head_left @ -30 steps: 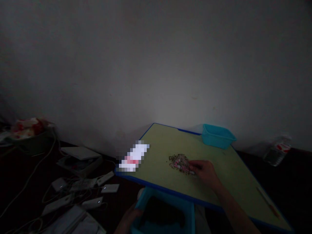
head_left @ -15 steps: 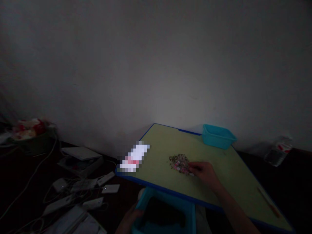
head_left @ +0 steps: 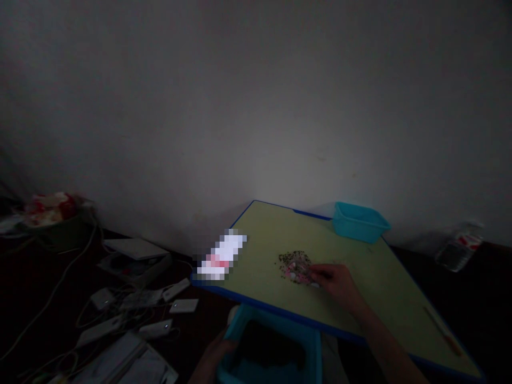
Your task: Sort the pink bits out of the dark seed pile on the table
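My right hand (head_left: 334,282) reaches over the table from the right, thumb and fingers pinched together at the right edge of a small pile of mixed bits (head_left: 294,268). Pink, white and dark brown pieces make up the pile; whatever the fingertips grip is too small to tell. At the table's near edge my left hand (head_left: 216,352) grips the left wall of a blue plastic basket (head_left: 318,354). Dark stuff (head_left: 270,346) lies inside this basket, its kind lost in the dimness. The left fingers are partly hidden by the basket.
The yellowish table (head_left: 272,218) has a blue rim and stands against the wall. A second blue basket (head_left: 360,224) sits at its far right corner. A blurred-out bright sheet (head_left: 222,258) lies on the left, a thin stick (head_left: 444,333) on the right. Cables and white chargers (head_left: 184,305) clutter the floor.
The whole view has shifted slightly. My right hand stays pinched at the pile's edge, and my left hand keeps its hold on the basket.
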Demonstrator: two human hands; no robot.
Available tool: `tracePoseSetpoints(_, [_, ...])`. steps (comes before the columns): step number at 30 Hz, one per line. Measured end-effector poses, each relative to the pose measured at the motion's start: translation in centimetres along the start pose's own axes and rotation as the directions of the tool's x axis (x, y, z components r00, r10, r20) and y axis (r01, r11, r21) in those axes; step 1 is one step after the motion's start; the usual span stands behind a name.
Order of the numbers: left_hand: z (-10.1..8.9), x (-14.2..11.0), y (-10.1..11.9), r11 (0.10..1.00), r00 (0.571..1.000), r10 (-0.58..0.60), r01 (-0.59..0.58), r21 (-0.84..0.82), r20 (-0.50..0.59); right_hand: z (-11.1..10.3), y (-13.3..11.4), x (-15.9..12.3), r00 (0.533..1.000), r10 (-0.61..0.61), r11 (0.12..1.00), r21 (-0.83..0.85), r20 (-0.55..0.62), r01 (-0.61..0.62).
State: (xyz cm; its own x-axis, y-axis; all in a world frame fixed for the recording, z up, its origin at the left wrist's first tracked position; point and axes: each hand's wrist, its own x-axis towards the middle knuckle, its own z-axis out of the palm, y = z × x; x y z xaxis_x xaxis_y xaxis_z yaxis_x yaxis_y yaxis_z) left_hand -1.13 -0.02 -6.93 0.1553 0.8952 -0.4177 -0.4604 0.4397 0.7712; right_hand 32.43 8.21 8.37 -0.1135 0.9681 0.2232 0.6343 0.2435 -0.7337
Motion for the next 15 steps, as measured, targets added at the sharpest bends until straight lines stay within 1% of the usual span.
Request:
tracePoseSetpoints(4, [0.2, -0.2, 0.0, 0.999, 0.999, 0.031, -0.031, -0.008, -0.008, -0.1, -0.1, -0.1, 1.000, -0.017, 1.000, -0.003, 0.021, 0.017])
tracePoseSetpoints(7, [0.2, -0.1, -0.3, 0.998, 0.999, 0.025, -0.026, -0.050, -0.022, 0.0, 0.0, -0.2, 1.000, -0.024, 1.000, -0.006, 0.008, 0.024])
tracePoseSetpoints(12, [-0.4, 0.4, -0.8, 0.994, 0.999, 0.013, -0.010, -0.105, 0.034, -0.4, -0.4, -0.6, 1.000, -0.006, 1.000, 0.006, -0.004, 0.006])
tracePoseSetpoints(15, [-0.6, 0.5, -0.8, 0.996, 0.999, 0.018, -0.014, -0.090, 0.045, -1.2, -0.4, -1.6, 0.998, 0.002, 0.999, 0.041, -0.056, 0.000])
